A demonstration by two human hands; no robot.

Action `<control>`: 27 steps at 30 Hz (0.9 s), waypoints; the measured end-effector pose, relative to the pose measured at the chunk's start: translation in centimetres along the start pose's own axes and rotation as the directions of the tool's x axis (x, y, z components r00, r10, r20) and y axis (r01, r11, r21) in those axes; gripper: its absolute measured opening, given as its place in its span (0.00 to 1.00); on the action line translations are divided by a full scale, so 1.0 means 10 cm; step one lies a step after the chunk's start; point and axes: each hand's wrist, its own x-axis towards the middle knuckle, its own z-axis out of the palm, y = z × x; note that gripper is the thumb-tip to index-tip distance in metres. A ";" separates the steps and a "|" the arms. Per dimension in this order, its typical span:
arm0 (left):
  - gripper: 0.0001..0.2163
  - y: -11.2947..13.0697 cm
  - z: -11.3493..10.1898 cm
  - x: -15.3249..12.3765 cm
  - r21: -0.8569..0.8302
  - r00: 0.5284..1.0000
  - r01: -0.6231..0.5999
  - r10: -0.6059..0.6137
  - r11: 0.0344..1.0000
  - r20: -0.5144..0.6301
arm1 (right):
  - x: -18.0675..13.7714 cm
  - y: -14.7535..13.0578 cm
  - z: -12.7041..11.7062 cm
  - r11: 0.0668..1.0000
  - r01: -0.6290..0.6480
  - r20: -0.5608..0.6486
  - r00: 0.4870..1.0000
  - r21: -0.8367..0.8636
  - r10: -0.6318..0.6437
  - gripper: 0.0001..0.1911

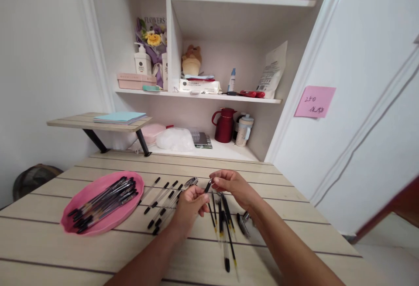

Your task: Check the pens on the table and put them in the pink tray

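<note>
Both my hands meet over the wooden table (278, 216). My left hand (190, 205) is closed in a pinch on a clear pen barrel (193, 182). My right hand (231, 186) is pinched on a small black pen part (208, 185) held against that barrel. Under my hands lie several loose black pens (163, 201) to the left and thin refills with pens (225, 229) to the right. A pink oval tray (127, 214) at the left holds several assembled black pens.
A small dark clip-like piece (242, 225) lies by my right wrist. Behind the table stand a low wooden riser with a blue notebook (119, 117), a red jug (224, 125), a cup (244, 129) and shelves. A pink sticky note (314, 101) hangs on the right wall.
</note>
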 end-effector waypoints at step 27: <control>0.18 -0.02 -0.06 0.00 0.015 0.999 0.053 -0.053 0.998 0.006 | -0.60 0.25 -0.40 0.179 -0.214 -0.208 0.977 -0.960 0.048 0.05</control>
